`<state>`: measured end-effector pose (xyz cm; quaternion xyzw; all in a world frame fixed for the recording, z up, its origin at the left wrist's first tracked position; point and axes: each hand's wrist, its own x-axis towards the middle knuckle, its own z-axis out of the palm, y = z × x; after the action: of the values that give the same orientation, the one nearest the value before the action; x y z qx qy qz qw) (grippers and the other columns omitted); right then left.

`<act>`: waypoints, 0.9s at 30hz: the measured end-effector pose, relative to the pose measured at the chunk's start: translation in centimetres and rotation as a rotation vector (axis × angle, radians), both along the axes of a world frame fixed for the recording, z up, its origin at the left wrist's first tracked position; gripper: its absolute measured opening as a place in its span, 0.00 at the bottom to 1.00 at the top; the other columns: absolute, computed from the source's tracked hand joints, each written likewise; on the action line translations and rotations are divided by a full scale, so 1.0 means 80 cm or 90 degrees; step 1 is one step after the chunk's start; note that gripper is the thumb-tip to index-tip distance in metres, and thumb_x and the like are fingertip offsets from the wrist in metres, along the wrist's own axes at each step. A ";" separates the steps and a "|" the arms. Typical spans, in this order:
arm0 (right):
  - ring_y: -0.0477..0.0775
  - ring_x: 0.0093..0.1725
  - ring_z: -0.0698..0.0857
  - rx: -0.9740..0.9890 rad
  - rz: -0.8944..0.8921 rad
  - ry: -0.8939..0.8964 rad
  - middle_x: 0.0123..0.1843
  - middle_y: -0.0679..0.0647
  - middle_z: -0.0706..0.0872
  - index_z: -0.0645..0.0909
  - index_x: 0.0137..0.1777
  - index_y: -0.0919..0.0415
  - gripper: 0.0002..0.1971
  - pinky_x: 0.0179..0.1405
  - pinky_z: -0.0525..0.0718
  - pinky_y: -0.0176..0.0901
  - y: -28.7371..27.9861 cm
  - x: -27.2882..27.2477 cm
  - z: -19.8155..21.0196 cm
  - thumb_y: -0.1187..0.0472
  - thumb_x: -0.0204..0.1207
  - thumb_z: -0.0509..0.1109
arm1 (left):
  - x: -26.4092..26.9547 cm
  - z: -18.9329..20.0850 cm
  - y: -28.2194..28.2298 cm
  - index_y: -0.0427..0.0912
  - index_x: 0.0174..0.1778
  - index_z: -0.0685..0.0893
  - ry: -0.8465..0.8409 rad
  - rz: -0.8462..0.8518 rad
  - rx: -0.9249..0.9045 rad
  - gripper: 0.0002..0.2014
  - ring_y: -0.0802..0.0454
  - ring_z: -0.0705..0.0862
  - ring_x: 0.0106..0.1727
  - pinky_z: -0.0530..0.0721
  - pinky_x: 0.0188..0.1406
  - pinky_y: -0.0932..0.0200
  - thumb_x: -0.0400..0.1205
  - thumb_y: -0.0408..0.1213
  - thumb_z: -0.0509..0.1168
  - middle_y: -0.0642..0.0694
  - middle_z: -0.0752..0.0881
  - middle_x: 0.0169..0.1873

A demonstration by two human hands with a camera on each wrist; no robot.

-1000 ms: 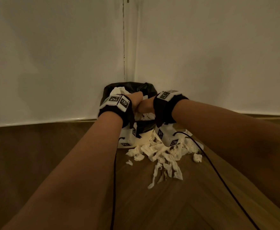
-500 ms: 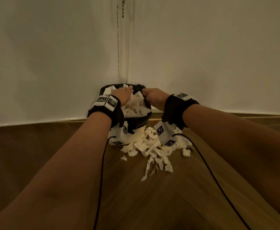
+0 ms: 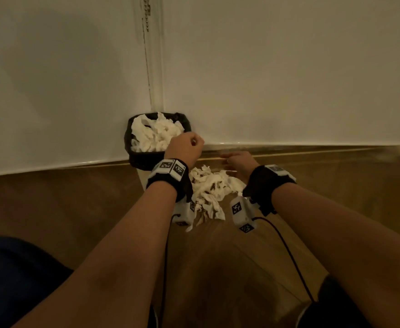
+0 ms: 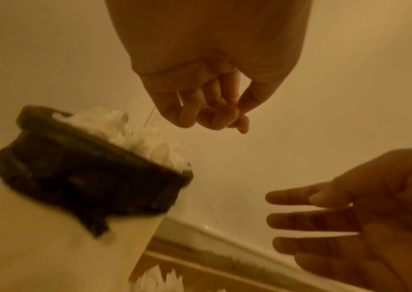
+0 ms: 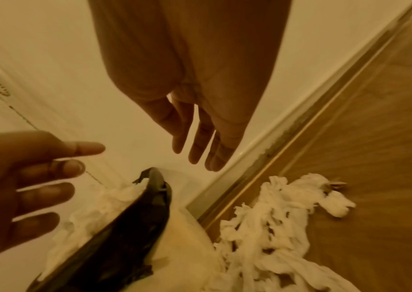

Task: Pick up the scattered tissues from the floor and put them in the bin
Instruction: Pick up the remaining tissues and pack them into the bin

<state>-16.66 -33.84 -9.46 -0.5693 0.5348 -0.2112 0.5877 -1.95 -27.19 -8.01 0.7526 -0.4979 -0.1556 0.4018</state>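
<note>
Both hands empty beside the full bin, more tissues waiting on the floor.

Head view: the bin (image 3: 157, 147), lined with a black bag, stands in the wall corner so nothing falls behind; tissues in the bin (image 3: 155, 136) reach its rim, and the tissue pile (image 3: 209, 188) lies just beside its base, partly hidden by the wrists. Left wrist view: the left hand (image 4: 207, 94) hangs loosely curled, probably holding nothing, though blurred. Right wrist view: the right hand (image 5: 195, 122) is spread wide above the pile.
</note>
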 end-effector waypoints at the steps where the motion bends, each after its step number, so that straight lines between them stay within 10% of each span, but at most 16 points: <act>1: 0.49 0.36 0.77 0.013 -0.011 0.005 0.39 0.55 0.79 0.80 0.62 0.69 0.16 0.37 0.77 0.38 0.003 -0.010 -0.007 0.75 0.81 0.55 | -0.009 -0.012 0.003 0.41 0.48 0.86 0.011 -0.016 0.025 0.13 0.47 0.85 0.42 0.85 0.47 0.53 0.82 0.42 0.58 0.43 0.88 0.42; 8: 0.51 0.32 0.77 0.044 -0.063 0.049 0.37 0.56 0.80 0.80 0.62 0.73 0.14 0.33 0.76 0.38 0.002 -0.064 -0.058 0.73 0.81 0.58 | -0.037 -0.116 0.017 0.49 0.47 0.83 0.038 -0.060 0.263 0.06 0.48 0.86 0.47 0.85 0.47 0.56 0.80 0.36 0.61 0.44 0.88 0.50; 16: 0.49 0.33 0.76 0.053 0.061 0.237 0.50 0.56 0.82 0.80 0.66 0.64 0.15 0.39 0.79 0.42 -0.001 -0.058 -0.131 0.68 0.82 0.60 | -0.044 -0.214 0.027 0.42 0.67 0.73 0.034 -0.019 0.458 0.20 0.42 0.79 0.63 0.80 0.60 0.51 0.80 0.41 0.65 0.40 0.77 0.66; 21: 0.58 0.62 0.81 0.043 0.102 0.318 0.67 0.58 0.81 0.78 0.68 0.59 0.16 0.64 0.81 0.53 0.000 -0.053 -0.165 0.61 0.81 0.62 | -0.051 -0.244 0.015 0.39 0.78 0.60 0.031 0.025 0.493 0.40 0.38 0.67 0.75 0.73 0.71 0.44 0.75 0.52 0.70 0.37 0.64 0.75; 27: 0.62 0.65 0.79 -0.011 0.186 0.429 0.69 0.60 0.77 0.73 0.72 0.59 0.18 0.59 0.80 0.49 -0.012 -0.048 -0.187 0.60 0.83 0.58 | -0.066 -0.271 -0.002 0.43 0.77 0.58 0.001 0.047 0.487 0.44 0.34 0.67 0.72 0.73 0.67 0.44 0.72 0.62 0.69 0.36 0.59 0.73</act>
<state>-20.50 -34.81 -24.41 -0.6821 0.6096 0.0696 0.3977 -7.23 -27.35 -29.67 0.8654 -0.3762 -0.3163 0.0979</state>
